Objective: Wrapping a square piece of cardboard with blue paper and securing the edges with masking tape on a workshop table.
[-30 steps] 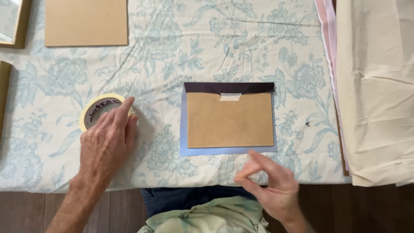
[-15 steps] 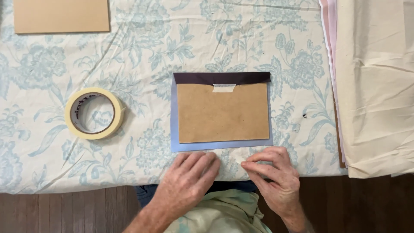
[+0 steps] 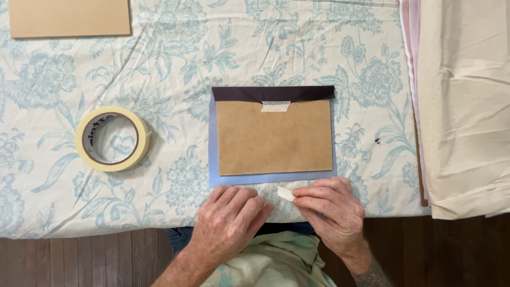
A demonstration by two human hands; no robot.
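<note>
A brown board (image 3: 274, 137) lies on a pale blue sheet (image 3: 213, 159) in the middle of the table. The sheet's dark top edge is folded over the board and held by a short strip of masking tape (image 3: 275, 106). My right hand (image 3: 332, 210) pinches a small piece of masking tape (image 3: 286, 193) just below the sheet's lower edge. My left hand (image 3: 229, 220) rests flat on the cloth beside it, fingertips near the tape piece. A roll of masking tape (image 3: 112, 138) lies to the left.
A floral tablecloth (image 3: 175, 64) covers the table. Another brown board (image 3: 69, 17) lies at the far left corner. Folded cream fabric (image 3: 467, 106) is stacked along the right side. Dark wood floor (image 3: 79, 260) shows below the table edge.
My left hand left the tape roll and moved right to the sheet's lower edge, beside my right hand. My right hand now holds a torn tape piece there.
</note>
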